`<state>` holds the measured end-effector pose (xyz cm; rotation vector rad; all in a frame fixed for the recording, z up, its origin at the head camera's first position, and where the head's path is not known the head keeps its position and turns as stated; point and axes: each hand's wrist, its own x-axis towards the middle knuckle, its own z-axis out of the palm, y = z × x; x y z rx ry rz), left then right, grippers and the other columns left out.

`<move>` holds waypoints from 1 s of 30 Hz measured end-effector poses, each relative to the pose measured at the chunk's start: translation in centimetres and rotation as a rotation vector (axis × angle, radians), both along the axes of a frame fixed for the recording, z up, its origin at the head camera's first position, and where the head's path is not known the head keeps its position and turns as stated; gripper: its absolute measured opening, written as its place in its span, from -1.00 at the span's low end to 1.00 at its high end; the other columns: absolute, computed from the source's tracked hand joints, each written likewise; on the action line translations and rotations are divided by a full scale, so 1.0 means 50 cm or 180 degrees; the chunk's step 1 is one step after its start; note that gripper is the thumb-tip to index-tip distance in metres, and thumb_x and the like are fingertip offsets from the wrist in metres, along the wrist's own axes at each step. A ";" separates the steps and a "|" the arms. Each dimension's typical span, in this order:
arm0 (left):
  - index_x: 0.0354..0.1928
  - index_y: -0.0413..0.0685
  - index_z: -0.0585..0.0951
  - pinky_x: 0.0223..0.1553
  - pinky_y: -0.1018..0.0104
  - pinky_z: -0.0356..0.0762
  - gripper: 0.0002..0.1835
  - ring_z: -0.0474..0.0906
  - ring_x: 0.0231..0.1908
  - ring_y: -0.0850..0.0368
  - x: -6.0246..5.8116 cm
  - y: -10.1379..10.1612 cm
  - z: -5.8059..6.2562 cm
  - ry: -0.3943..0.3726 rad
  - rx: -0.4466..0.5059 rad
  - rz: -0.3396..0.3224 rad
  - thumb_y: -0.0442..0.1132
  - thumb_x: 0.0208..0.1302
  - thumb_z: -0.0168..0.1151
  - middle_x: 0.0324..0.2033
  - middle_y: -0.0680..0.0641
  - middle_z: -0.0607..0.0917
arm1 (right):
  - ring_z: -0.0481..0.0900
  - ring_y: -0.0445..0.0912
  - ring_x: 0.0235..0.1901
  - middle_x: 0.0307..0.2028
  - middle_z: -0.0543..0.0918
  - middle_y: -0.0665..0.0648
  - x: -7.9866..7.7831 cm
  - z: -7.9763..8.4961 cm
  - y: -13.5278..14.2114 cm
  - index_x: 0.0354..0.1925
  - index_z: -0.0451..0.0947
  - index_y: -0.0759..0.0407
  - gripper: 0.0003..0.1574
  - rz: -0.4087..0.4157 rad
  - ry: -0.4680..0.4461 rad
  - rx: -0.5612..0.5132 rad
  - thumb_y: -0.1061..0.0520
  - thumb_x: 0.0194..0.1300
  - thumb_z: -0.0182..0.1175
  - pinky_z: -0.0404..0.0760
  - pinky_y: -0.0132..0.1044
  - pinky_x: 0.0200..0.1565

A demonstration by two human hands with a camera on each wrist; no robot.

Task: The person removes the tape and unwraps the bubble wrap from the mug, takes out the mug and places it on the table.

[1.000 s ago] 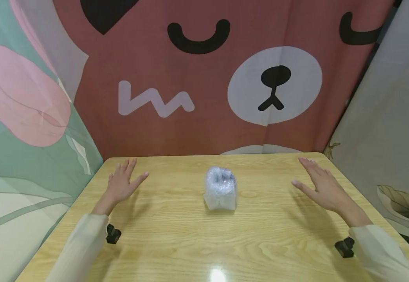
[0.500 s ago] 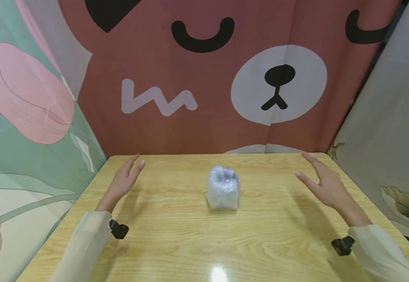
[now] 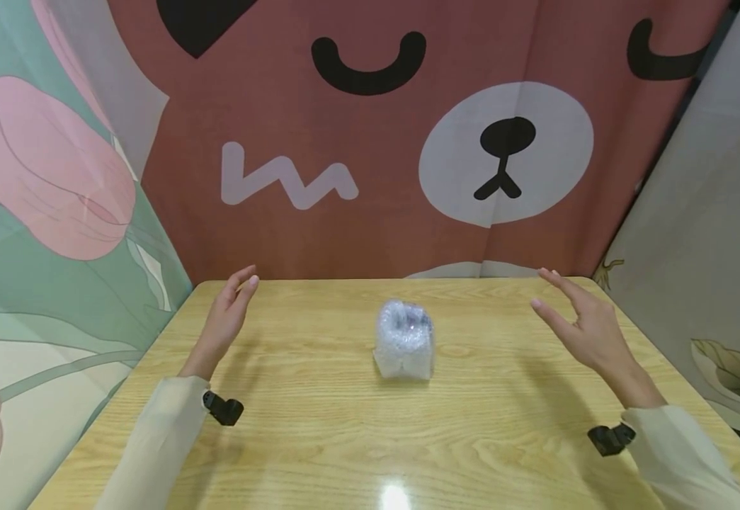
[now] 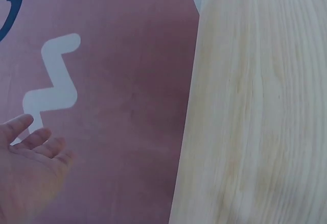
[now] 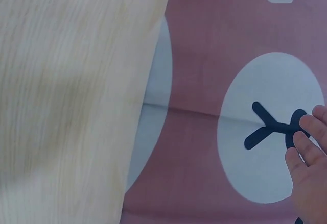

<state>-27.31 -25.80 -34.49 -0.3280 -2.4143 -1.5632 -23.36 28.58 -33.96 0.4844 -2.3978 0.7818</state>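
Observation:
A bubble-wrapped bundle point(image 3: 404, 343) stands near the middle of the wooden table point(image 3: 319, 425); what lies inside the clear wrap is hard to make out. To its left, my left hand point(image 3: 224, 319) hovers over the table, palm turned inward, holding nothing. My right hand point(image 3: 589, 329) is raised on the other side, thumb apart from the fingers, likewise holding nothing. Neither hand touches the bundle. Each wrist view catches part of its hand, the left hand point(image 4: 33, 168) and the right hand point(image 5: 311, 157), with loosely bent fingers.
Behind the table's far edge hangs a reddish curtain point(image 3: 280, 241) with a cartoon bear. A floral curtain point(image 3: 44, 297) borders the left side, and a grey leaf-patterned one point(image 3: 695, 283) the right. Small black cameras sit at both wrists.
Both hands have lifted a little off the table and turned their palms inward. The left fingers, spread before, have drawn together. The bundle stays in place; the head view has shifted slightly.

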 end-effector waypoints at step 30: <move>0.34 -0.22 0.34 0.08 0.31 0.46 -0.56 0.50 0.07 0.07 0.003 0.103 -0.001 0.0904 0.0759 -0.0694 -0.36 0.46 0.03 0.14 -0.13 0.48 | 0.53 -0.17 0.04 0.07 0.61 0.16 -0.007 0.008 -0.097 0.19 0.54 0.19 -0.24 0.0518 0.0979 -0.0423 0.29 -0.05 0.46 0.41 -0.56 0.04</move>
